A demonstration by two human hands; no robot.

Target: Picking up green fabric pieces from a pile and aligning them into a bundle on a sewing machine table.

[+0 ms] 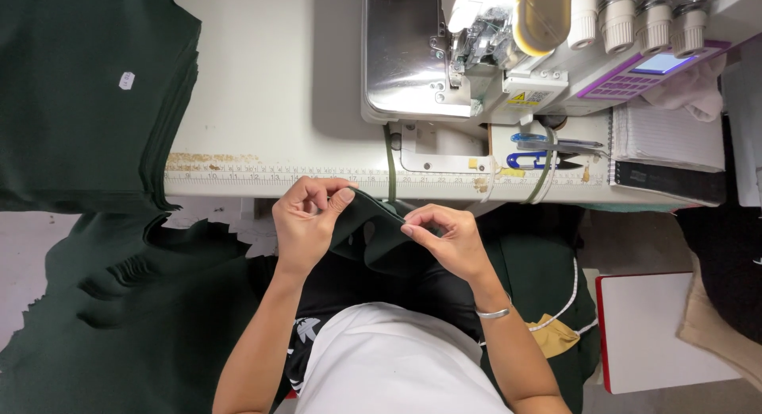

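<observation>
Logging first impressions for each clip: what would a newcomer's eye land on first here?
Both hands, the left hand and the right hand, pinch a narrow folded piece of dark green fabric at the near edge of the white sewing table. A thick stack of dark green cut fabric panels fills the table's left end. At the top sits a white industrial sewing machine with a shiny metal bed.

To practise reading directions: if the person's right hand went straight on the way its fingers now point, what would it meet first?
The right hand points leftward along the dark green fabric strip; it would likely meet the left hand first.
</observation>
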